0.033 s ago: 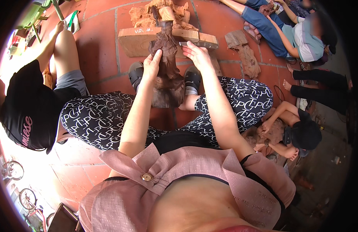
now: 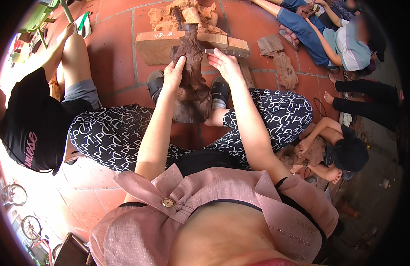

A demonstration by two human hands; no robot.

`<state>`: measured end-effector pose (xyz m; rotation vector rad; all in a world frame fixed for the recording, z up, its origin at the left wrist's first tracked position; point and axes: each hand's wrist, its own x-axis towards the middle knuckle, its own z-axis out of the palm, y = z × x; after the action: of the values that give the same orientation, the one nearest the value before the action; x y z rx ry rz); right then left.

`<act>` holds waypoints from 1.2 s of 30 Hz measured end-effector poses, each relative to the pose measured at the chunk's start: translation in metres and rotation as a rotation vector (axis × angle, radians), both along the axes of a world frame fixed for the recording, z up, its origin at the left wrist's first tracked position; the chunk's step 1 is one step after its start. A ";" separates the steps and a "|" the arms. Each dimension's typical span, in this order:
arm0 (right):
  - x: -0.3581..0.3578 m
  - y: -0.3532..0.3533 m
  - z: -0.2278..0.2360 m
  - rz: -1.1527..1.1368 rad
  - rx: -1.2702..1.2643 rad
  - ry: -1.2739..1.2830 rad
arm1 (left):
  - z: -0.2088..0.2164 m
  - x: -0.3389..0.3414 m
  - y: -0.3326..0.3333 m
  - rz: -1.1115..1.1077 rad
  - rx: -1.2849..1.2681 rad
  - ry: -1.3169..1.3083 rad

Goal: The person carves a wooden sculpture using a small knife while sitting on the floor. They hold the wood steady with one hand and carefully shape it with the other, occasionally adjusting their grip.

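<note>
Head view: left hand [image 2: 174,73] — thumb and fingers clamped on the carving [image 2: 192,57]; carving upright, plank [image 2: 154,48] beyond it; right hand [image 2: 227,64] just right of it, at a thin tool [image 2: 209,51] — whether gripping, I cannot tell.

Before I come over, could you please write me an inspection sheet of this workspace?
Surface: red tiled floor, grey joints.
Job's things: dark carved figure between the person's shoes; thin grey strip.
Clutter: wooden block beyond the figure; rough wood piece to its right.
Hands: left hand touches the figure; right hand at the strip, grip unclear.
Cables: thin dark loop on the floor at right, possibly a cord.
Surroundings: co-workers; bicycles, lower left.
</note>
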<state>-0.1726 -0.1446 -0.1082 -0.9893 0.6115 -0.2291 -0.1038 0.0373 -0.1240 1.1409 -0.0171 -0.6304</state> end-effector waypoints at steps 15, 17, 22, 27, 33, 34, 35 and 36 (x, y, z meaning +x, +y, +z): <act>-0.001 0.029 -0.036 0.204 0.211 -0.159 | -0.030 0.041 -0.002 -0.002 0.130 0.080; -0.005 0.039 -0.036 0.151 0.188 -0.123 | -0.035 0.032 0.002 0.050 0.110 0.008; -0.008 0.042 -0.038 0.156 0.114 -0.137 | -0.075 0.041 -0.014 0.146 -0.154 -0.068; -0.021 0.038 -0.027 0.072 0.079 -0.140 | -0.050 0.021 -0.023 0.126 -0.104 -0.067; -0.033 0.039 -0.004 0.051 -0.028 -0.138 | -0.050 0.027 -0.031 -0.044 -0.310 0.037; -0.032 0.040 -0.006 0.056 -0.038 -0.149 | -0.055 0.029 -0.031 -0.041 -0.303 0.033; -0.028 0.039 -0.007 0.063 -0.048 -0.159 | -0.058 0.036 -0.033 -0.036 -0.297 0.029; -0.029 0.041 -0.012 0.065 -0.047 -0.153 | -0.065 0.036 -0.032 -0.034 -0.279 0.043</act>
<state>-0.2014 -0.1033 -0.1199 -1.0253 0.4352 -0.2603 -0.0674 0.0052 -0.1886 0.8587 -0.0855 -0.6597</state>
